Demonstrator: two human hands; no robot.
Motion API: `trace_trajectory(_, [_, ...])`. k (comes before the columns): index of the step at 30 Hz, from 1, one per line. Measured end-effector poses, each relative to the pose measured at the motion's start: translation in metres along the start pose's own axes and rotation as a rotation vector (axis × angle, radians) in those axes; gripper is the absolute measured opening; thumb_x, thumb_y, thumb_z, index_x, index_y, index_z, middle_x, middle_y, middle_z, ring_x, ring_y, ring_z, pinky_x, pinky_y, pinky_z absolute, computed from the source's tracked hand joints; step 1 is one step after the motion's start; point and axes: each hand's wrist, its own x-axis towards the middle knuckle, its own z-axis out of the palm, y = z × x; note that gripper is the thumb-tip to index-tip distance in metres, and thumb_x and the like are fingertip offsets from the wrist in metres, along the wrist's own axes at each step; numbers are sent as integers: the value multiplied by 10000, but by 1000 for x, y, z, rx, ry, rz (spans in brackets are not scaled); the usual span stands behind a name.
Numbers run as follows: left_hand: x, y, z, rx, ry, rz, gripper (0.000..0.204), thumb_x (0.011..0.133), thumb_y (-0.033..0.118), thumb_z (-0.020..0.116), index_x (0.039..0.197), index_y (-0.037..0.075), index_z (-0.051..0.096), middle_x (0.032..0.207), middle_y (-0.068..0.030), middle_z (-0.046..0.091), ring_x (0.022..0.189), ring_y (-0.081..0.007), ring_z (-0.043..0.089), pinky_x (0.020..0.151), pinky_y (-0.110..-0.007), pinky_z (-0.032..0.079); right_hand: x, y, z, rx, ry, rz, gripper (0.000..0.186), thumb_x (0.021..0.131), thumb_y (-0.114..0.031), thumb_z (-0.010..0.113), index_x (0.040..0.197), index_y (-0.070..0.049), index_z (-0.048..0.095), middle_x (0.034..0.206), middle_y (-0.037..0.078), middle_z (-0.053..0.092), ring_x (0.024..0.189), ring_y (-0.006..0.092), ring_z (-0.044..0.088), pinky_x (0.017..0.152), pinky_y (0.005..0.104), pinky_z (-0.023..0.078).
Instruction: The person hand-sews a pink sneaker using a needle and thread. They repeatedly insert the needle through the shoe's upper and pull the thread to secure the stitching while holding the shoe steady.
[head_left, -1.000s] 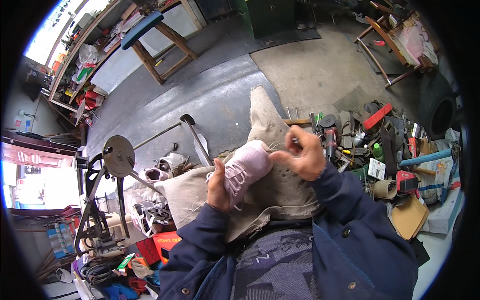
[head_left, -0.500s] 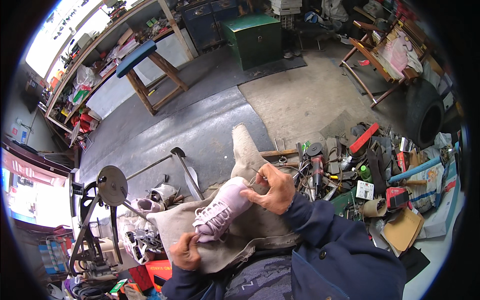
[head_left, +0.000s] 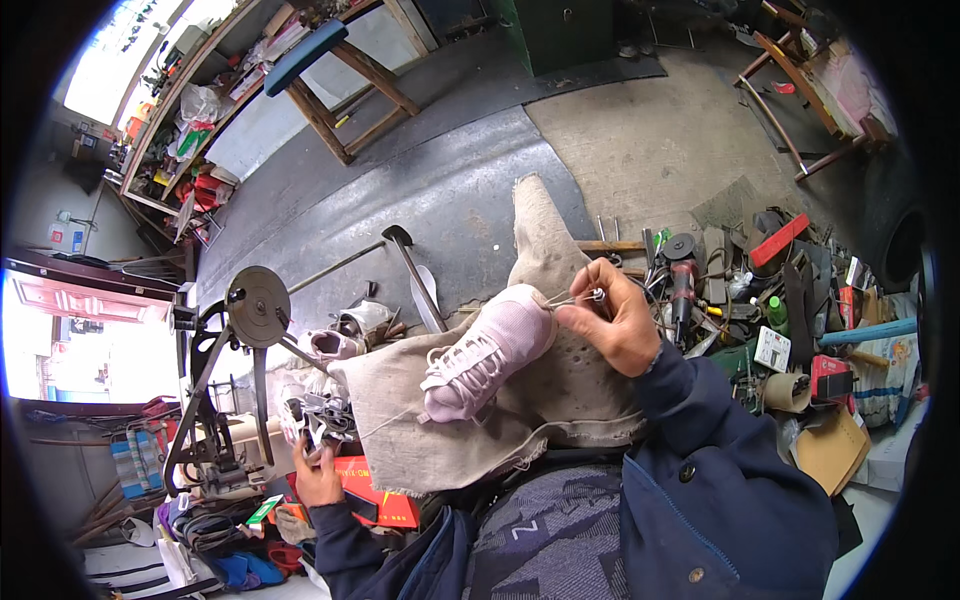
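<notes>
A pale pink sneaker [head_left: 502, 338] with white laces [head_left: 467, 368] lies tilted on the grey-brown cloth [head_left: 590, 385] over my lap, its toe up and to the right. My right hand [head_left: 618, 318] is closed at the toe, pinching thin strands of thread [head_left: 563, 298] that run to the shoe. A small shiny bit shows among those fingers, too small to name. My left hand [head_left: 318, 478] is off the shoe, beside a red box [head_left: 385, 500], its fingers pinched together. Across the cloth a faint thread runs from the sneaker's lower end toward that hand.
At left stands a hand-cranked machine with a round wheel [head_left: 258, 305]. A metal shoe stand [head_left: 425, 285] rises beyond the cloth. To the right lie heaped tools, among them a red and black power tool [head_left: 682, 290]. A blue-topped stool [head_left: 307, 58] stands farther back.
My left hand has left the sneaker's lower end and moved left and down. My right hand stays at the toe, now slightly apart from it with strands stretched between. The whole view has shifted.
</notes>
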Motion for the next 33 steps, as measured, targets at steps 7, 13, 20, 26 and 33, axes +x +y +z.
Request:
trace_trajectory(7, [3,271,56,-675,-422,449,502,945,123,701,1421,9,588,1421,-237,617,1355,-370,573,1169,-444,407,-15,0,-8,155,-228,69,142,979,-144,767,1027,-29,699,796,-77,579,716,18,485,658,208,410])
trace_trajectory(13, [15,353,127,-392,-393,668,402,927,307,712,1211,30,644,1403,-273,583,1357,-453,500,1138,-513,362,-37,11,2,-176,-123,-103,200,961,-120,739,829,-19,629,643,73,559,609,98,499,567,314,436])
trace_trajectory(20, [18,350,140,-407,-384,658,275,907,179,667,1129,23,629,1264,-267,639,1169,-452,613,1008,-517,464,-27,14,3,-22,-125,-108,341,1043,-191,693,779,-19,561,659,61,493,619,102,448,560,312,390])
trace_trajectory(26, [23,345,143,-398,-411,656,283,876,136,648,1136,30,618,1273,-264,616,1161,-465,595,997,-533,453,-26,17,10,-75,-98,-122,367,1070,-200,646,768,-14,550,669,105,483,579,204,439,564,352,400])
trace_trajectory(33, [25,341,146,-410,-399,668,282,953,224,545,1117,5,615,1253,-300,606,1118,-478,607,969,-507,477,-25,26,9,-22,-150,-166,395,1074,-191,615,737,-28,490,642,108,461,524,269,460,525,377,364])
